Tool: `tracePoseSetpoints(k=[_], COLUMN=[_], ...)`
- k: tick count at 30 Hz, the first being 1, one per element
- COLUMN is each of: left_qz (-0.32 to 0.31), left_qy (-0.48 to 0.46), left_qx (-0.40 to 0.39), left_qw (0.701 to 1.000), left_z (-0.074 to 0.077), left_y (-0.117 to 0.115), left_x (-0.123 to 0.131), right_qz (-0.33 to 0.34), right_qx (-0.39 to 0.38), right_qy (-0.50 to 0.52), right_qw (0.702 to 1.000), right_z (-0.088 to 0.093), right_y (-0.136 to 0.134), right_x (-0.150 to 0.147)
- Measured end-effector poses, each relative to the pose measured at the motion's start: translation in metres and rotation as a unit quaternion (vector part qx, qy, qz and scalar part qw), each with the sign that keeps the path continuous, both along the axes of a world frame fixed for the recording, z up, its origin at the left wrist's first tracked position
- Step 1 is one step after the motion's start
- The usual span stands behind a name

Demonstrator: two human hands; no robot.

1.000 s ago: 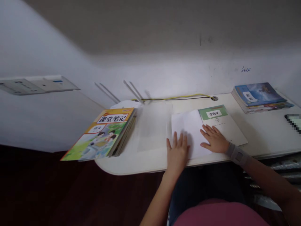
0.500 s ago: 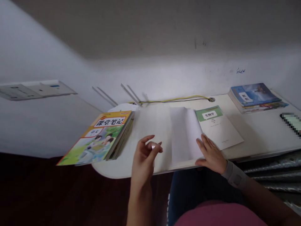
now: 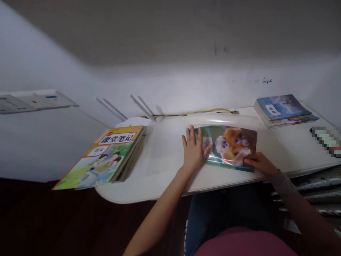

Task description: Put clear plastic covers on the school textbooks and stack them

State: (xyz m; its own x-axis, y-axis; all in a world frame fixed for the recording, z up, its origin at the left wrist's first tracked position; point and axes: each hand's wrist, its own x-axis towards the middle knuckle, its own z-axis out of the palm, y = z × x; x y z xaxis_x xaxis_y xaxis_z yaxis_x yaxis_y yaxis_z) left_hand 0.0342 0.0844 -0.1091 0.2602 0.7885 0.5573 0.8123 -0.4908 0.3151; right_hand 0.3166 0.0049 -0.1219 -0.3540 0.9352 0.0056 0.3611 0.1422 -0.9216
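A book [image 3: 231,145] with a glossy cover showing orange-furred monkeys lies on the white desk [image 3: 160,160], turned sideways. My left hand [image 3: 194,149] rests flat with fingers spread on the left end of its cover. At the lower right corner, my right hand [image 3: 262,163] grips the cover between thumb and fingers; the fingers are partly hidden beneath it. The cover's right side bows up slightly and reflects light.
A stack of books [image 3: 106,153] with a yellow and green top cover stands at the desk's left end. Farther right are a blue-topped book pile [image 3: 285,110] and a phone [image 3: 326,140]. A yellow cable [image 3: 197,111] runs along the wall.
The opened white pages have given way to the closed monkey cover. My left hand has moved right and come down flat on it; my right hand has shifted right and grips its corner.
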Motion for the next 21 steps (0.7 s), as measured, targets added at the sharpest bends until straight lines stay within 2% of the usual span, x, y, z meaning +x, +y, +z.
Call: tracePoseSetpoints(k=[2,4,7,9,10,12,16,21], left_qz=[0.006,0.006,-0.02,-0.064,-0.083,-0.103,-0.103,-0.142], left_qy=[-0.049,-0.158,-0.314,-0.345,-0.346,-0.338,-0.304,-0.397], left_qx=[-0.047,-0.115,-0.287,-0.386,-0.414,-0.44,-0.479,-0.525], left_qw=[0.998,0.981,0.905,0.853,0.838,0.826,0.817,0.739], left_z=[-0.001,0.0,0.002,0.002,0.002,0.003,0.005,0.008], left_y=[0.018,0.03,0.039,0.04,0.041,0.043,0.049,0.047], left_x=[0.0,-0.002,-0.01,-0.018,-0.021,-0.026,-0.027,-0.022], right_qz=[0.001,-0.036,-0.124,-0.159,-0.166,-0.176,-0.197,-0.219], right_qx=[-0.032,-0.051,-0.069,-0.091,-0.102,-0.117,-0.13,-0.106], right_qy=[0.033,0.065,0.134,0.186,0.21,0.246,0.275,0.285], right_qw=[0.999,0.996,0.981,0.965,0.958,0.946,0.932,0.927], right_z=[0.002,0.002,0.0,-0.001,-0.002,-0.004,-0.008,-0.014], right_y=[0.005,0.011,0.02,0.024,0.026,0.028,0.029,0.033], right_x=[0.009,0.015,0.018,0.015,0.014,0.01,0.006,0.01])
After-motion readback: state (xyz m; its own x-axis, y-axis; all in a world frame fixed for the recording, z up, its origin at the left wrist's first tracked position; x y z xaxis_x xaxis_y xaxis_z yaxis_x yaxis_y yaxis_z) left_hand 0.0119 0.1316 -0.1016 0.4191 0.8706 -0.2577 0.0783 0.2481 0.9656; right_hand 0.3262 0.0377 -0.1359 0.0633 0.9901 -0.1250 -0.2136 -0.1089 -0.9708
